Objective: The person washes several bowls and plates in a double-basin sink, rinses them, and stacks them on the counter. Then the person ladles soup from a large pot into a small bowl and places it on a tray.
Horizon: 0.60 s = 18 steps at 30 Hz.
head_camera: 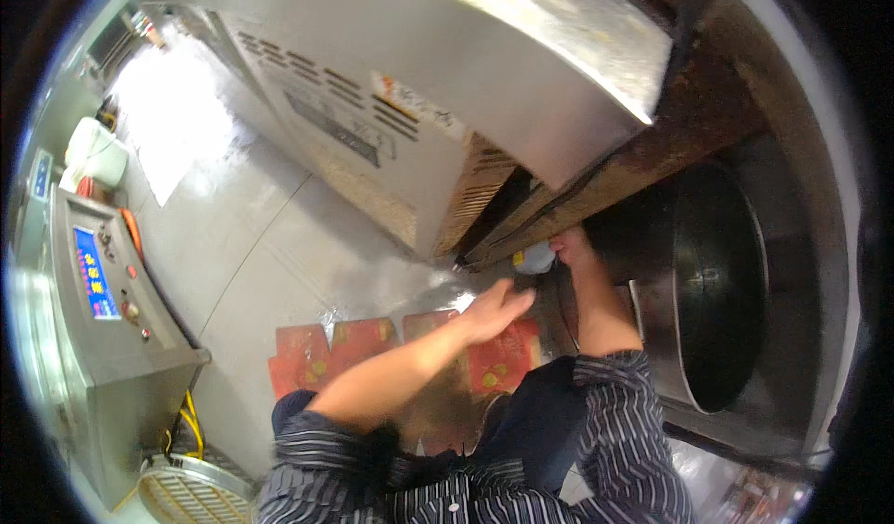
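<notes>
My right hand (574, 246) reaches down beneath the lower edge of a steel kitchen unit. Its fingers curl at the side of a white plastic container (538, 259) with a yellow patch and appear to grip it; the unit's edge partly hides the container. My left hand (497, 310) hangs in the air to the left, blurred, with nothing in it and its thumb and fingers apart. Below it, red patterned mats (363, 339) lie on the grey floor. Right beside my right forearm is a large metal pot (723, 300), its dark round mouth facing me.
A vented stainless steel appliance (419, 105) with a sharp corner stands ahead. Along the left is a steel control cabinet (126, 300) with knobs and a blue panel bearing writing. Yellow hoses (191, 426) and a round slatted steamer tray (199, 492) are at lower left.
</notes>
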{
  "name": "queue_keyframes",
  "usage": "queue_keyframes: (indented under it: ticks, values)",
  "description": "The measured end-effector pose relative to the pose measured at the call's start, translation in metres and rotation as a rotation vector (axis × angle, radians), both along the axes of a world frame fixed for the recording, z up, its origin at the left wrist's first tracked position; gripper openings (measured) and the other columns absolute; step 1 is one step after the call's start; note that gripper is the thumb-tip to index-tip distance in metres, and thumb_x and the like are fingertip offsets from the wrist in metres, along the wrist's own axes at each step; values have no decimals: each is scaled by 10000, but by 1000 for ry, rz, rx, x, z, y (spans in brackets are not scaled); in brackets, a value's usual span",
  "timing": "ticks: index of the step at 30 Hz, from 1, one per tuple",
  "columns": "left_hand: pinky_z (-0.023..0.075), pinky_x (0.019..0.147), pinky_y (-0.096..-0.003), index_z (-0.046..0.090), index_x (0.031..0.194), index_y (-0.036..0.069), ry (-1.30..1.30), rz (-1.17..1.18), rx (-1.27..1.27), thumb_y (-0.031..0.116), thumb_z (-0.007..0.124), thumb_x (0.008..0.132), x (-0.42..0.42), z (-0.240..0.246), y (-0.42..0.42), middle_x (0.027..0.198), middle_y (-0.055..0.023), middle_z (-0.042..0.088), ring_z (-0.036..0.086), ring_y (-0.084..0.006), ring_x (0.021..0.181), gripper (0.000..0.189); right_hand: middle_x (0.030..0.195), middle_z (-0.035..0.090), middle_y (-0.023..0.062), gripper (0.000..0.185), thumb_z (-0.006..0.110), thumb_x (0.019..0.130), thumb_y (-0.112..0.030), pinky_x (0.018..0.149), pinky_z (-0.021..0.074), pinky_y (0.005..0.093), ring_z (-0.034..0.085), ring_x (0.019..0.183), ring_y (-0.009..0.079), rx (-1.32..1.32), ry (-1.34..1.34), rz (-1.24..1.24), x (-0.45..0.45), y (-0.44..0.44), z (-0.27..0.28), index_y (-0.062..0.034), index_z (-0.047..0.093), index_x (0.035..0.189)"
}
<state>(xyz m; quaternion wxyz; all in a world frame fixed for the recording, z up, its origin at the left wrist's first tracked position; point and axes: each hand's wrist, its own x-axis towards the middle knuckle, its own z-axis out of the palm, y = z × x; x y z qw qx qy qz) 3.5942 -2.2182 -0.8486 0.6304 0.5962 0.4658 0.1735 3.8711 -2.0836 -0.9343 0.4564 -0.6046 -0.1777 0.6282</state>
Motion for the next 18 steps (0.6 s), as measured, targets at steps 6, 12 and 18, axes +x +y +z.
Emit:
queue_keyframes:
  ticks: [6,12,18]
  values:
    - [465,965,-385,441,1470,87,-863,743,-450,551,459,1017,149,-69,77,1406,-73,512,535,-238,1179,648,986,674,148,442,519,1013,-387,656,485,441,603,771,302,73,-500,-47,-53,-22,19,3,641,1180]
    - [448,970,-391,505,1354,36,-990,1007,-731,459,516,1009,172,-82,99,1318,-90,549,514,-237,1162,547,1144,653,292,429,523,1012,-340,871,478,495,613,1034,484,266,-1075,-207,-75,-41,60,33,619,1202]
    - [460,892,-410,607,1118,24,-472,866,-417,426,519,995,147,-84,56,1047,-130,646,583,-293,998,430,1145,653,291,438,471,1026,-382,875,473,518,613,1049,488,23,-1173,-197,-65,-127,21,-9,614,1203]
